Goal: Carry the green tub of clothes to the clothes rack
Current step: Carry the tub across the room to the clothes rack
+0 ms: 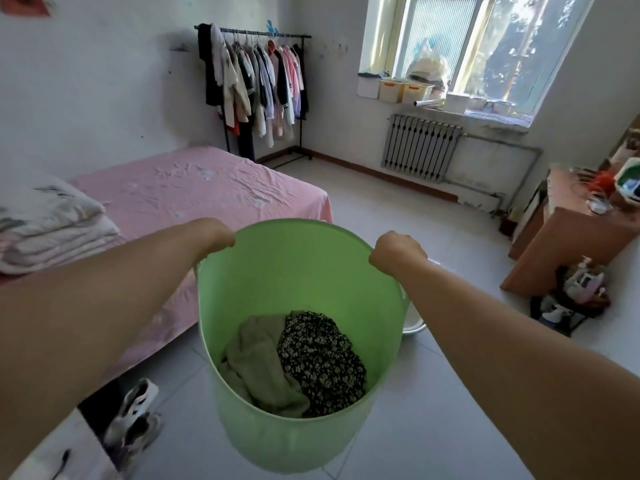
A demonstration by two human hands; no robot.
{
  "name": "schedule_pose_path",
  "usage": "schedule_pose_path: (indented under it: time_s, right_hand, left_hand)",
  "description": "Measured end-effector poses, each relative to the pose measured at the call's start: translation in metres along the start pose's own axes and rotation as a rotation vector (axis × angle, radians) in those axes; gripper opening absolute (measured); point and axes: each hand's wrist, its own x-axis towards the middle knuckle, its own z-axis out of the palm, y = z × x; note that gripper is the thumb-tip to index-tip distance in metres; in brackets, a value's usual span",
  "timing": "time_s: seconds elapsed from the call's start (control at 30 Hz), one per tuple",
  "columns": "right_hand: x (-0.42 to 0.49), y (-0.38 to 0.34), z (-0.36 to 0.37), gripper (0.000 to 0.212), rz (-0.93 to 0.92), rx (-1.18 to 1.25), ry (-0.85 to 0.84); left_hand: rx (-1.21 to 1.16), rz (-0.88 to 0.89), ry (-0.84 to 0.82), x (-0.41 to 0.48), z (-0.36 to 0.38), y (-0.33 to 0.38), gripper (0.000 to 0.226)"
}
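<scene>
The green tub (304,271) is the landmark here; it hangs in the air above the grey tiled floor (433,393), in the lower middle of the view.

To the left of the tub there are folded quilts (52,226) on a bed with a pink sheet (201,188). Low on the left of the tub, shoes (135,420) lie on the floor beside the bed.

The left hand (216,233) is closed around the left side of the tub's rim. Inside the tub, at the bottom, there are two clothes: a pale green garment (259,362) on the left and a dark flowered garment (322,362) touching it on the right. The right hand (394,251) is closed around the right side of the rim. The two hands are well apart, one on each side.

Far behind the tub, against the back wall, stands the clothes rack (256,84), full of hanging clothes. It is well apart from the tub.

To the right of the tub and further back there is a grey radiator (419,147) under a window (478,46). At the far right stands a brown wooden cabinet (568,244).
</scene>
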Motion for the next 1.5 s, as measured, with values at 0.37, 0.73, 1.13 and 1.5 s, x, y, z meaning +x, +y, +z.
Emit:
schedule_pose_path:
  time_s: [0.37, 0.73, 1.13, 1.5]
  right_hand:
    - [0.167, -0.097, 0.006, 0.006, -0.089, 0.055, -0.002]
    - [0.386, -0.185, 0.0, 0.018, -0.173, -0.069, -0.008]
    - [0.559, -0.262, 0.041, 0.019, 0.021, -0.043, -0.043]
    - [0.658, -0.278, 0.041, 0.022, 0.283, -0.085, -0.061]
  left_hand:
    - [-0.077, -0.022, 0.075, 0.168, -0.053, 0.04, 0.045]
    - [-0.141, -0.13, 0.163, 0.343, -0.091, 0.1, 0.051]
    - [-0.181, -0.028, 0.022, 0.582, -0.121, 0.153, 0.05]
    - [-0.145, 0.265, -0.117, 0.768, -0.141, 0.253, 0.045]
